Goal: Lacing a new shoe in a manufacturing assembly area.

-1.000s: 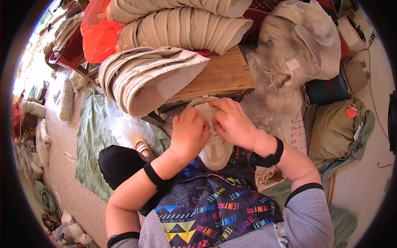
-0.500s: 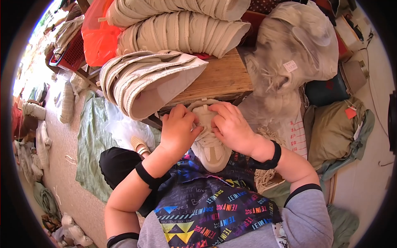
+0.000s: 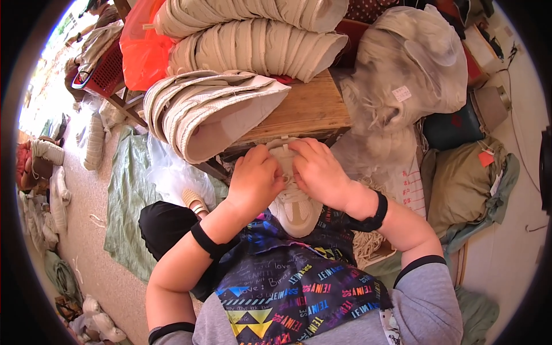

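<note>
Shoe (image 3: pixel 298 215) is sitting between the left hand (image 3: pixel 257 178) and right hand (image 3: pixel 319 173), its toe over the apron (image 3: pixel 282 276), and might be slipping if uneven pulling is twisting it. Both are curling inward, hiding their fingertips and the shoe's sides; I cannot tell whether they are pinching anything.

3 stacks of shoe uppers (image 3: pixel 259 50) on the bench (image 3: pixel 315 109), a shoe (image 3: pixel 296 214) before the bench between left hand (image 3: pixel 256 177) and right hand (image 3: pixel 319 174), plastic bag (image 3: pixel 417 63) right of the bench, sack (image 3: pixel 463 187) farther right of it, basket (image 3: pixel 108 73) and sheet (image 3: pixel 129 201) left of it
</note>
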The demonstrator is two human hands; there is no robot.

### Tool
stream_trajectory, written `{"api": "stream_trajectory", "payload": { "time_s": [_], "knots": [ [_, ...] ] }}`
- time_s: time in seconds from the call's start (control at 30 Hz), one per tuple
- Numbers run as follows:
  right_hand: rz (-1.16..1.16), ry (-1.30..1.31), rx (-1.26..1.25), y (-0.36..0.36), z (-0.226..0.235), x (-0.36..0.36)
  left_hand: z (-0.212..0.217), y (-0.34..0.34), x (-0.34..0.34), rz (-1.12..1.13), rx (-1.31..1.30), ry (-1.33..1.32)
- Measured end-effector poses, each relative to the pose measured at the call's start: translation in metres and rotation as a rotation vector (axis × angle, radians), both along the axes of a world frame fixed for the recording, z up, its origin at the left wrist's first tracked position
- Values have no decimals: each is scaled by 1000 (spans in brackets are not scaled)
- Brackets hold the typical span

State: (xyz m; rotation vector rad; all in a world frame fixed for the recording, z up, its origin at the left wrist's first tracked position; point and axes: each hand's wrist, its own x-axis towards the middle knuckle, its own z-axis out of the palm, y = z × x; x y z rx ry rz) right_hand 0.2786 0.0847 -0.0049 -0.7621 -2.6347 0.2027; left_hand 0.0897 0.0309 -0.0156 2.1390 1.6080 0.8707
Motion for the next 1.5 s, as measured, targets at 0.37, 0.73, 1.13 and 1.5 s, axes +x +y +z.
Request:
{"api": "stream_trajectory", "payload": {
  "time_s": [0.37,0.73,1.13,1.5],
  "knots": [
    [55,88,-20,6,0,2,3,-3,-5,-18,7,-42],
    [-264,-115,33,28,38,89,16,-51,-67,284,13,208],
    [-48,173,-73,5,21,-9,41,-10,-72,-11,178,678],
    [123,153,63,57,31,-88,33,5,-71,-323,71,833]
  ]
}}
